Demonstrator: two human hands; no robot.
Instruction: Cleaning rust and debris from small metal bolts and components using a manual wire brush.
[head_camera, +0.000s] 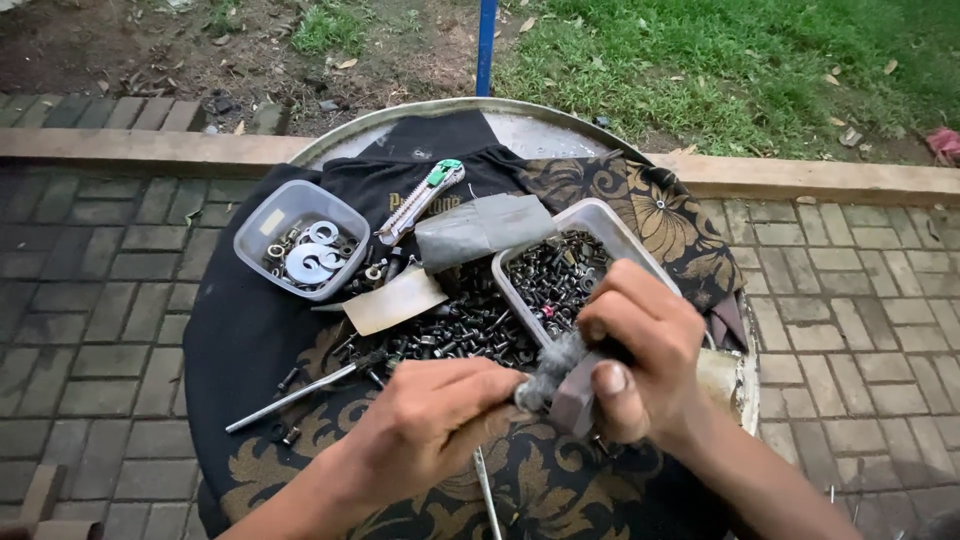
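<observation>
Left hand: the left hand comes in from the near left, fingers curled and closed on one end of a wad of grey steel wool; knuckles face the camera
Right hand: the right hand is bent over from the right, fingers folded down and thumb pressed against a small grey piece held just beside the steel wool (what the piece is, I cannot tell)
Steel wool: near the centre of the table, between the two hands, touching both
Right tub: a clear plastic tub full of dark bolts and nuts, just beyond the right hand
Left tub: a smaller clear tub on the far left, holding flat silver washers
Loose hardware: a heap of dark bolts spilled between the tubs
Knife: a utility knife with a green slider, far centre, lying at an angle
Rod: a long metal tool lying near left on the cloth
Surface: a round table draped in black and gold patterned cloth; brick paving around it
</observation>
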